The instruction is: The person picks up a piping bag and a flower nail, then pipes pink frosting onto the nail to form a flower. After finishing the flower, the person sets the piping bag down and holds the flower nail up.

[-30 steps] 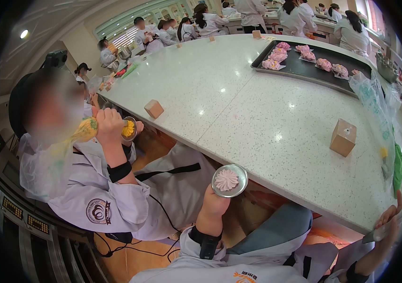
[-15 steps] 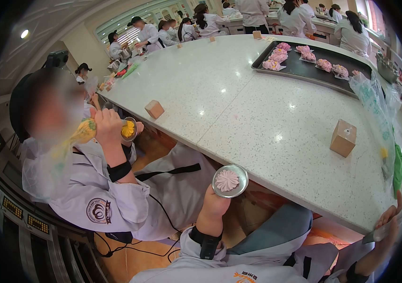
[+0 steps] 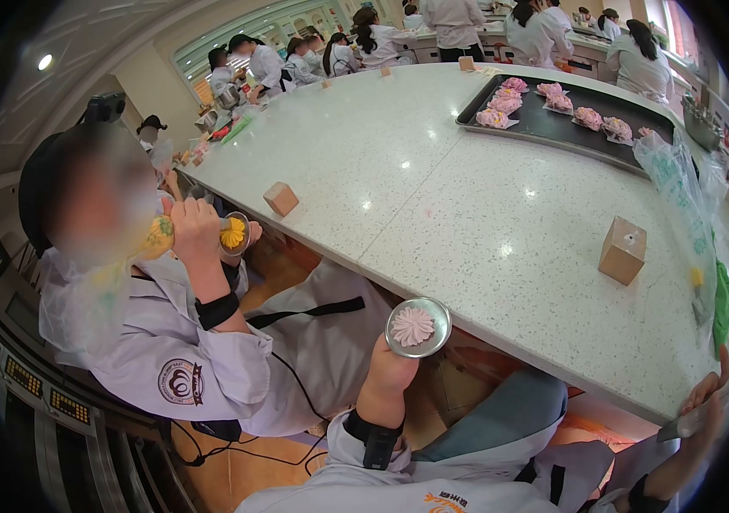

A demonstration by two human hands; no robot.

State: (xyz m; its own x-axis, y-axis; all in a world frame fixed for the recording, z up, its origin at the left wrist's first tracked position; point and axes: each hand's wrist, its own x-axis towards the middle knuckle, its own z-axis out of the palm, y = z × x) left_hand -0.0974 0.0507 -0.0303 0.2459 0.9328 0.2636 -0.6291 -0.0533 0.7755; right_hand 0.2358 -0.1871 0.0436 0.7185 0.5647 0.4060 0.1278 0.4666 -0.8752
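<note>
My left hand (image 3: 393, 366) is closed under a round metal flower nail (image 3: 438, 335), holding it up beside the table edge. A pale pink piped flower (image 3: 412, 327) with ridged petals sits on its disc. At the far right, by the table's corner, my right hand (image 3: 705, 406) is wrapped round a pale piping bag, whose metal tip (image 3: 677, 427) points left; the bag is partly lost in the dark image border. Just above that hand lie a green piping bag (image 3: 722, 309) and a clear plastic bag (image 3: 676, 201).
A co-worker on my left squeezes a yellow piping bag (image 3: 158, 238) over a yellow flower (image 3: 233, 232). Wooden blocks (image 3: 623, 250) stand on the speckled white table (image 3: 467, 231). A black tray (image 3: 612, 152) at the back holds several pink flowers (image 3: 587, 118). More people work beyond.
My hands, the flower nail and the pink flower hold almost still. In the background at the far left, people have shifted slightly, and the co-worker's head has moved a little.
</note>
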